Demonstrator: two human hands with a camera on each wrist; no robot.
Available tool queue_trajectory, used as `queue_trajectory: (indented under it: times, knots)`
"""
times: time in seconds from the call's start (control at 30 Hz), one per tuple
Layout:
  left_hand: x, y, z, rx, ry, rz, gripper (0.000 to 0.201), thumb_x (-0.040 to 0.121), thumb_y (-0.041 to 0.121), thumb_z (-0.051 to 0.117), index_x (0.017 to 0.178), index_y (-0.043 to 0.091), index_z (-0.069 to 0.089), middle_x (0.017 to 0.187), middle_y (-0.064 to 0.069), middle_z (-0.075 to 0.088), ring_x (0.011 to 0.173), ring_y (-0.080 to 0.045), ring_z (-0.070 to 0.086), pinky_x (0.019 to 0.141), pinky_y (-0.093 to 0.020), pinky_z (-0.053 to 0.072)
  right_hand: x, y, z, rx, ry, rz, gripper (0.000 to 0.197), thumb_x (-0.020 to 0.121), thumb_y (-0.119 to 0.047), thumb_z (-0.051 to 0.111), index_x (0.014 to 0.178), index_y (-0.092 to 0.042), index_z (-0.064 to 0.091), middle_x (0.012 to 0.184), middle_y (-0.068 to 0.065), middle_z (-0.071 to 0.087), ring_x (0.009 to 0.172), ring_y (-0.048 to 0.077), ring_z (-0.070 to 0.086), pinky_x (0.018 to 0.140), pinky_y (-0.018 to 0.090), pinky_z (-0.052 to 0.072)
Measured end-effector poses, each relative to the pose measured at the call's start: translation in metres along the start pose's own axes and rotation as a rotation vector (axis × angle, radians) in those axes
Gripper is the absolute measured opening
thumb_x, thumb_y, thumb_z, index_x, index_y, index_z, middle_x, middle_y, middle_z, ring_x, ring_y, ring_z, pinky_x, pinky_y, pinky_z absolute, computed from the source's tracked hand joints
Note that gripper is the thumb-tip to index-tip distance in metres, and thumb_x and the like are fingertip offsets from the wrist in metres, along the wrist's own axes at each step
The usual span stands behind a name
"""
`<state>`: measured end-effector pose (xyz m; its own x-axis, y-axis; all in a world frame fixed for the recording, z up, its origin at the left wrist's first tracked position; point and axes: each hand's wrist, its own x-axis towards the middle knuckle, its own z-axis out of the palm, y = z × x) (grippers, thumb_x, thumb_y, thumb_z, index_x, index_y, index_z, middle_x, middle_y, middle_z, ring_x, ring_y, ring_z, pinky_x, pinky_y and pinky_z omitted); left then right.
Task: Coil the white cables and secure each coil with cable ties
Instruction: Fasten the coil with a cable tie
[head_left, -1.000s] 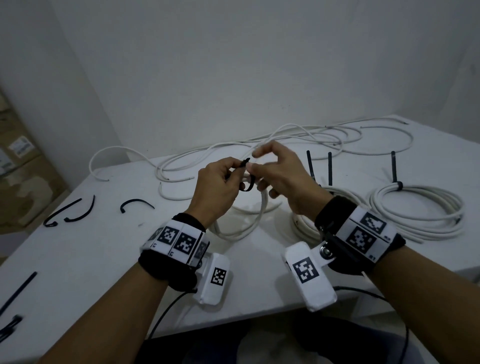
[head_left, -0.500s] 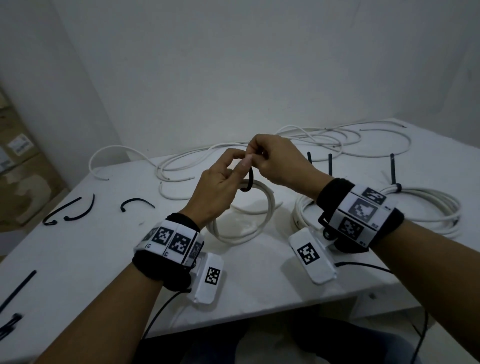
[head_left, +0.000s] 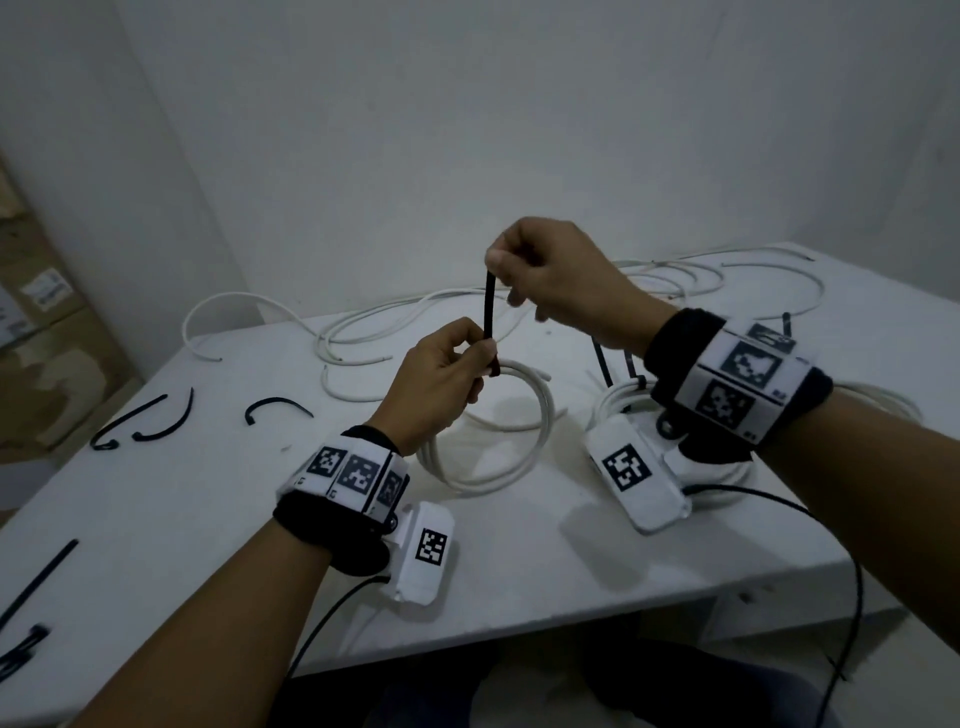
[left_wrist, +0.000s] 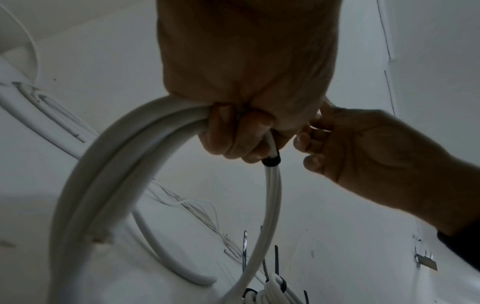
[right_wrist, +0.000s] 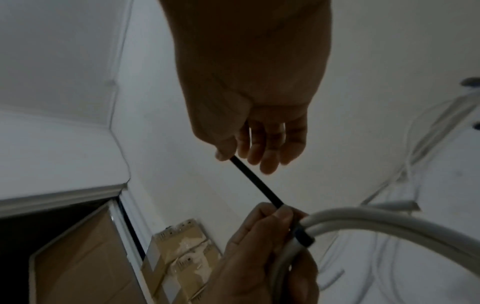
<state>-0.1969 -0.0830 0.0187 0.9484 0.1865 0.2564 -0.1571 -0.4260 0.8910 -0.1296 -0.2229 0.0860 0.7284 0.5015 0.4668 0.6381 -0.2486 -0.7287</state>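
two hands (head_left: 441, 374) (head_left: 561, 270), black tie (head_left: 489, 306), white coil (head_left: 519, 415)

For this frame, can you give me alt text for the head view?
The right hand pinches the tail of a black cable tie and holds it straight up, while the left hand grips a white cable coil at the tie's loop. Loose white cables and spare black ties lie on the white table.

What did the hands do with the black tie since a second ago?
The right hand rose, pulling the black cable tie tail up through its head, so the loop closed on the white coil. The left hand kept gripping the coil. Spare ties stayed put.
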Motion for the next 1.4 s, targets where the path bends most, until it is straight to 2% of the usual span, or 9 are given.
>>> queue_trajectory:
  times: [0.07, 0.2, 0.43, 0.67, 0.8, 1.0, 1.1, 1.2, 1.4]
  knots:
    - [-0.001, -0.002, 0.0, -0.02, -0.015, -0.003, 0.021, 0.098, 0.021, 0.052, 0.083, 0.006, 0.053, 0.065, 0.002, 0.061, 0.045, -0.009, 0.041, 0.041, -0.018, 0.029, -0.008, 0.008, 0.002, 0.164, -0.088, 0.06, 0.018, 0.095, -0.023, 0.055, 0.104, -0.008, 0.058, 0.08, 0.001, 0.061, 0.066, 0.011, 0.063, 0.047, 0.023, 0.049]
    - [0.002, -0.002, 0.0, -0.031, -0.039, -0.012, 0.015, 0.097, 0.021, 0.052, 0.095, 0.008, 0.059, 0.064, 0.004, 0.058, 0.046, -0.009, 0.04, 0.043, -0.02, 0.028, -0.016, 0.026, 0.016, -0.06, -0.149, 0.003, 0.016, 0.09, -0.019, 0.061, 0.094, -0.005, 0.067, 0.082, 0.009, 0.07, 0.071, 0.019, 0.069, 0.054, 0.031, 0.056]
    - [0.001, 0.001, 0.006, 0.029, -0.063, 0.035, 0.017, 0.096, 0.017, 0.054, 0.081, 0.01, 0.05, 0.072, -0.008, 0.058, 0.043, -0.012, 0.041, 0.04, -0.019, 0.026, -0.008, 0.029, 0.018, -0.039, -0.012, 0.03, 0.017, 0.087, -0.011, 0.063, 0.078, 0.003, 0.065, 0.064, 0.006, 0.067, 0.05, 0.009, 0.063, 0.046, 0.017, 0.048]
    - [-0.002, 0.0, 0.012, -0.007, -0.142, -0.031, 0.021, 0.098, 0.012, 0.047, 0.077, 0.014, 0.046, 0.046, 0.002, 0.037, 0.036, -0.012, 0.027, 0.038, -0.019, 0.021, -0.009, 0.034, 0.025, -0.004, 0.025, 0.084, 0.027, 0.086, -0.008, 0.064, 0.061, -0.006, 0.054, 0.056, -0.002, 0.06, 0.041, 0.002, 0.056, 0.043, 0.013, 0.044]
    - [0.006, 0.006, 0.01, 0.033, -0.113, -0.045, 0.02, 0.096, 0.016, 0.054, 0.078, 0.013, 0.048, 0.052, 0.002, 0.05, 0.037, -0.01, 0.031, 0.036, -0.019, 0.022, -0.012, 0.038, 0.012, 0.096, -0.005, 0.103, 0.02, 0.089, -0.018, 0.063, 0.073, -0.007, 0.062, 0.068, 0.006, 0.067, 0.056, 0.014, 0.06, 0.046, 0.023, 0.045]
    - [0.02, 0.026, 0.005, -0.197, -0.088, -0.138, 0.024, 0.088, 0.013, 0.067, 0.075, 0.017, 0.047, 0.048, -0.001, 0.029, 0.036, -0.011, 0.017, 0.039, -0.018, 0.012, -0.036, 0.054, -0.021, -0.209, -0.288, 0.113, 0.035, 0.082, -0.037, 0.07, 0.112, -0.021, 0.061, 0.091, 0.0, 0.071, 0.067, 0.006, 0.065, 0.059, 0.022, 0.051]
    - [0.024, 0.039, 0.014, -0.238, -0.085, -0.108, 0.014, 0.086, 0.011, 0.068, 0.086, 0.011, 0.054, 0.05, -0.003, 0.047, 0.037, -0.016, 0.038, 0.038, -0.019, 0.029, -0.052, 0.061, -0.033, -0.062, -0.219, 0.15, 0.011, 0.091, -0.023, 0.062, 0.094, -0.013, 0.065, 0.08, 0.007, 0.072, 0.057, 0.019, 0.069, 0.052, 0.032, 0.057]
    - [0.021, 0.042, 0.03, -0.15, -0.081, -0.063, 0.019, 0.086, 0.016, 0.07, 0.098, 0.008, 0.059, 0.071, -0.006, 0.068, 0.062, -0.023, 0.065, 0.053, -0.031, 0.052, -0.06, 0.066, -0.063, 0.104, -0.12, 0.252, 0.017, 0.093, -0.019, 0.059, 0.085, -0.005, 0.063, 0.076, 0.013, 0.072, 0.052, 0.028, 0.067, 0.045, 0.03, 0.053]
    - [0.002, 0.041, 0.082, -0.048, -0.182, -0.107, 0.028, 0.093, 0.018, 0.061, 0.099, -0.009, 0.059, 0.062, -0.012, 0.064, 0.046, -0.023, 0.06, 0.042, -0.028, 0.049, -0.081, 0.083, -0.121, 0.108, -0.038, 0.37, 0.015, 0.092, -0.015, 0.06, 0.095, -0.002, 0.056, 0.075, 0.017, 0.071, 0.05, 0.029, 0.066, 0.041, 0.03, 0.051]
